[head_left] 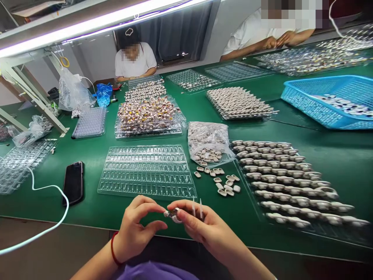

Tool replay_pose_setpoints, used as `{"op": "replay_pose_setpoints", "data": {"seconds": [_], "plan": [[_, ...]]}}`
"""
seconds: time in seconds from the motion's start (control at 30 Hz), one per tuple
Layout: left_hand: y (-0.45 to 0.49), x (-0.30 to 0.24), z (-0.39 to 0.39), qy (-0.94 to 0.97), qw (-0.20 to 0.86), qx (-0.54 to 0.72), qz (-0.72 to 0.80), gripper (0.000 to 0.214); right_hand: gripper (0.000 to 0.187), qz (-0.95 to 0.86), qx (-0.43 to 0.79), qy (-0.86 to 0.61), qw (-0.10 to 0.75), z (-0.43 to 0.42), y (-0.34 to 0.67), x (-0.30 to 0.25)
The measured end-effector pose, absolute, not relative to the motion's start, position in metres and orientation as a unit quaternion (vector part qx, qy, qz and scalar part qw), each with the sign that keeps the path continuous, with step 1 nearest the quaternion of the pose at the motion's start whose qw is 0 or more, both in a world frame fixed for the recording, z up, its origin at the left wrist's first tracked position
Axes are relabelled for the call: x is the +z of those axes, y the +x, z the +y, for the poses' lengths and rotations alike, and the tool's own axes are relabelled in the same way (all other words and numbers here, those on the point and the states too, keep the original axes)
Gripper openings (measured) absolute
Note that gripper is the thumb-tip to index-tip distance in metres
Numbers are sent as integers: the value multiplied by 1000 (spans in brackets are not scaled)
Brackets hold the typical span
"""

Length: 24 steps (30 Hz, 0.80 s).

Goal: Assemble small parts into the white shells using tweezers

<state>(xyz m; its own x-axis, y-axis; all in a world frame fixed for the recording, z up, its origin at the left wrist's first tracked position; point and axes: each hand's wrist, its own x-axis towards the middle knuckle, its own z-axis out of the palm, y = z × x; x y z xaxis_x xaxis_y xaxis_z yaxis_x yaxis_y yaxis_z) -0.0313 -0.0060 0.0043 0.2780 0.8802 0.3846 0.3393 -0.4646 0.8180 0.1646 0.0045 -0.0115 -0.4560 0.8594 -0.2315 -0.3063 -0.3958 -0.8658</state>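
Note:
My right hand (201,221) pinches a small shiny piece (176,215), white with dark and metallic areas, between thumb and index finger. A pair of pale-tipped tweezers (201,209) is also held in it, tips pointing up between the fingers. At the piece's left end, the index fingertip of my left hand (136,225) touches or nearly touches it. The left thumb stands apart, lower down. Just beyond my hands lies a clear plastic tray (145,171) with rows of slots. Small beige oval shells (229,186) lie loose to its right, beside a clear bag (208,134) of more shells.
A tray of beige parts in rows (279,182) is at right, another stack (239,103) behind it. Filled trays (148,114) stand beyond the slotted tray. A blue basket (317,116), phone (73,182) and white cable (58,225) flank the green table. Two people sit opposite.

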Motion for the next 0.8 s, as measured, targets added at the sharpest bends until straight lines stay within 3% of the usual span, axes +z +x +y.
{"op": "replay_pose_setpoints", "data": {"seconds": [0.37, 0.47, 0.57, 0.67, 0.8], "plan": [[-25, -4, -5, 740, 270, 464, 406, 13, 43, -325, 807, -327, 369, 2, 158, -21], [-25, -2, -6, 732, 286, 458, 416, 12, 45, -427, 709, -378, 414, 2, 164, -21], [-25, 0, -6, 722, 300, 448, 433, 13, 35, -550, 563, -397, 473, 1, 171, -15], [-24, 0, -6, 719, 304, 442, 441, 16, 21, -629, 490, -378, 471, 1, 174, -9], [-23, -1, -7, 721, 313, 433, 442, 21, 17, -670, 448, -365, 466, 1, 170, -7]]}}
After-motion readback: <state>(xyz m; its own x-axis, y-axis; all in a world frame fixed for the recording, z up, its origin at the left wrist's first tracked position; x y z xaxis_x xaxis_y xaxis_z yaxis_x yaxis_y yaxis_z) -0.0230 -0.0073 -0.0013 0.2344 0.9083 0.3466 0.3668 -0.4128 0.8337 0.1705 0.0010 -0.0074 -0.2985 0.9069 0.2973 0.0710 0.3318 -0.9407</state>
